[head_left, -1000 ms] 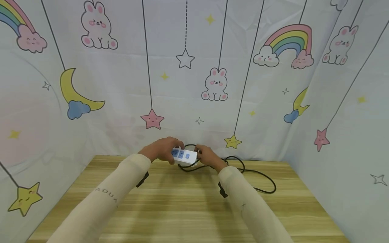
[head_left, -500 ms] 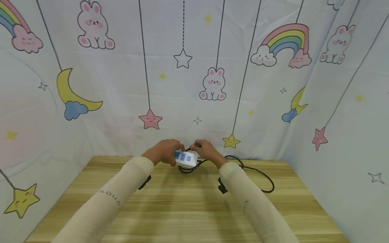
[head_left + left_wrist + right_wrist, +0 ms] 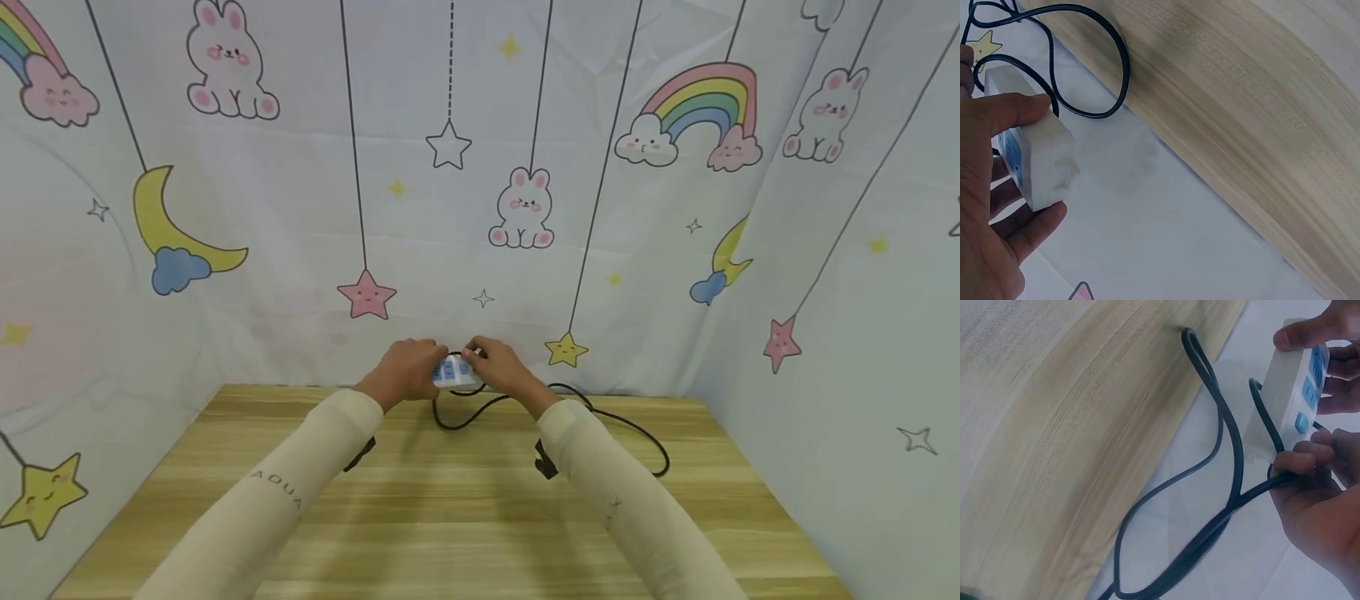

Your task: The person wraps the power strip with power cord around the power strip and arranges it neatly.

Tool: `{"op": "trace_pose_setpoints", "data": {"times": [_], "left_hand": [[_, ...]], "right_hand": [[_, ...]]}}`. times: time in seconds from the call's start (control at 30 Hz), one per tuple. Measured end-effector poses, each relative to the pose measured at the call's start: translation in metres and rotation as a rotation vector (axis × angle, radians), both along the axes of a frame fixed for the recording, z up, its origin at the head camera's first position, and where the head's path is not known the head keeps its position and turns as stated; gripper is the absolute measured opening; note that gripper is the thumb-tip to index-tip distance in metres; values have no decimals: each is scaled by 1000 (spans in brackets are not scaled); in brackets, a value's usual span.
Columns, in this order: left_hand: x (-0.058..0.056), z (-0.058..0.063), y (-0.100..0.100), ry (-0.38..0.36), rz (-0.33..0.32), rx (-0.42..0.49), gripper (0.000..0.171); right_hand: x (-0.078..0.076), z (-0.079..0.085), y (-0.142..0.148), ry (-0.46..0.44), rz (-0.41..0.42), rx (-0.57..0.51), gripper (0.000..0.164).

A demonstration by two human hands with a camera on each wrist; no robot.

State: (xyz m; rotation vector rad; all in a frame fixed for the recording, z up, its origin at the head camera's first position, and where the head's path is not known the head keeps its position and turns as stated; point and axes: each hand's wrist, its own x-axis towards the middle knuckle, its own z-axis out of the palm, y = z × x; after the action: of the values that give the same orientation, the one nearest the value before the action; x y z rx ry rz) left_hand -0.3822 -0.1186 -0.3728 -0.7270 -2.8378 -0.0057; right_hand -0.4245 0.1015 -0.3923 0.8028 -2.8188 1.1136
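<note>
Together above the far edge of a wood-grain table [image 3: 450, 517], a person's left hand [image 3: 408, 369] and right hand [image 3: 501, 364] meet at a white power strip [image 3: 459, 373] with blue sockets [image 3: 1309, 394] and a blue switch [image 3: 1301, 422]; the left hand is clamped on the strip, its thumb across one long side and its fingers at the opposite one, covering part of the socket face; the right hand, at the switch end, has its fingers curled round a black cable [image 3: 1127, 65], gripped just beside the strip in the right wrist view; the cable bends in loops about the hands, one curve dipping below the strip and another spreading over the table to the right, partly behind the right forearm; the strip sits between the two hands, in front of a white cloth backdrop [image 3: 300, 208]; whether it touches the cloth cannot be told; pale sleeves [image 3: 277, 508] cover both arms, dark lettering on each, with a black strap [image 3: 546, 460] showing beneath the right wrist and another beneath the left; across the backdrop hang printed rabbits [image 3: 522, 208], a rainbow [image 3: 701, 100], a crescent moon [image 3: 187, 242] and a smiling pink star [image 3: 367, 294]
</note>
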Motion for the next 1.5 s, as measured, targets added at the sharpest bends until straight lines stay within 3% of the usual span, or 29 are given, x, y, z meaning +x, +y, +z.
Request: {"op": "trace_pose_setpoints", "data": {"times": [0.07, 0.17, 0.47, 0.67, 0.93, 1.2, 1.5], "left_hand": [[1, 0, -1, 6, 32, 20, 50], [2, 0, -1, 14, 65, 67, 51], [1, 1, 1, 8, 100, 203, 53], [-4, 3, 1, 2, 122, 304, 56], [-5, 11, -5, -11, 162, 416, 62], [-2, 20, -9, -10, 179, 434, 66], [0, 19, -10, -27, 166, 435, 64]], "right_hand": [[20, 15, -4, -24, -18, -2, 38], [29, 20, -5, -44, -14, -27, 37], [37, 18, -4, -141, 37, -192, 30], [43, 15, -5, -177, 30, -259, 28], [49, -5, 6, -222, 35, -164, 46], [51, -29, 20, -241, 29, -89, 52], [48, -45, 27, -212, 38, -8, 66]]}}
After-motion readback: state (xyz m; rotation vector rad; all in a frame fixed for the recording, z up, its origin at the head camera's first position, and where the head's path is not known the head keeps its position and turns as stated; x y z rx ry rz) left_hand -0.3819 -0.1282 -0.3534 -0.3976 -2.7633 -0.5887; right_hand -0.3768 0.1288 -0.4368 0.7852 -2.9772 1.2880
